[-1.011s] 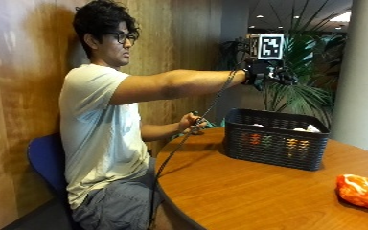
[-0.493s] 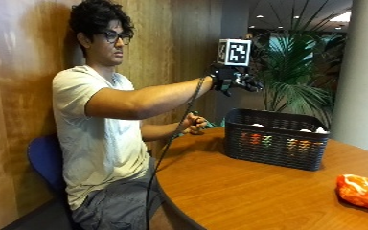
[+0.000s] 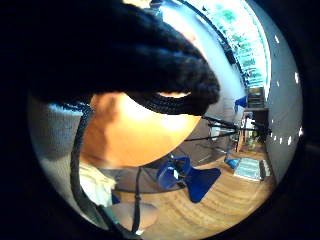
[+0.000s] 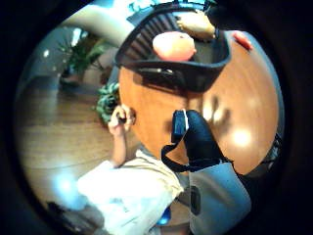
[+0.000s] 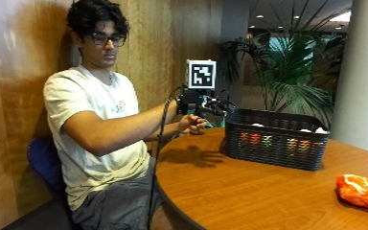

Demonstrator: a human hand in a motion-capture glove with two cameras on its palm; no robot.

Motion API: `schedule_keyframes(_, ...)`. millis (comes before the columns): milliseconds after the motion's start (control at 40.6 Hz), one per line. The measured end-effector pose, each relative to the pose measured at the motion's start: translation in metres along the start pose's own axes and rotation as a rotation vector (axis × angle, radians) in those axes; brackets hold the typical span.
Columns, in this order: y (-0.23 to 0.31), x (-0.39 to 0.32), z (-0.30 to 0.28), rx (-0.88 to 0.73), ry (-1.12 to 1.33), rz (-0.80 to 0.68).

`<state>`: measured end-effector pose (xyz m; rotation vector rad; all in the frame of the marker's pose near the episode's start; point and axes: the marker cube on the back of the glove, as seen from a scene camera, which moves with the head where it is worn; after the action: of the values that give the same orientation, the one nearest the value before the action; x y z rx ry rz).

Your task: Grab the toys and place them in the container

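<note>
Round wooden table [image 5: 247, 191]: one black basket [image 5: 276, 143], one orange toy [image 5: 362, 191]; gloved grip [image 5: 203, 106] raised, fingers' state unclear.

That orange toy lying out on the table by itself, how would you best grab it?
The orange toy lies flat and lengthwise on the table, apart from the basket. It looks soft and rounded, so probably come from above and close the fingers across its narrow middle. The right hand is raised, away from it.
</note>
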<state>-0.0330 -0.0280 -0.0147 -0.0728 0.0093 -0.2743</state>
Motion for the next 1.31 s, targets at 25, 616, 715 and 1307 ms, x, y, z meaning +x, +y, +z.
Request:
schedule_keyframes(25,0.004,0.002,0.003,0.002,-0.002,0.007)
schedule_keyframes(616,0.052,0.024,0.042,0.033,0.055,0.185)
schedule_keyframes(715,0.052,0.025,0.043,0.042,0.070,0.213)
schedule_keyframes(1307,0.059,0.030,0.051,0.035,0.060,0.167)
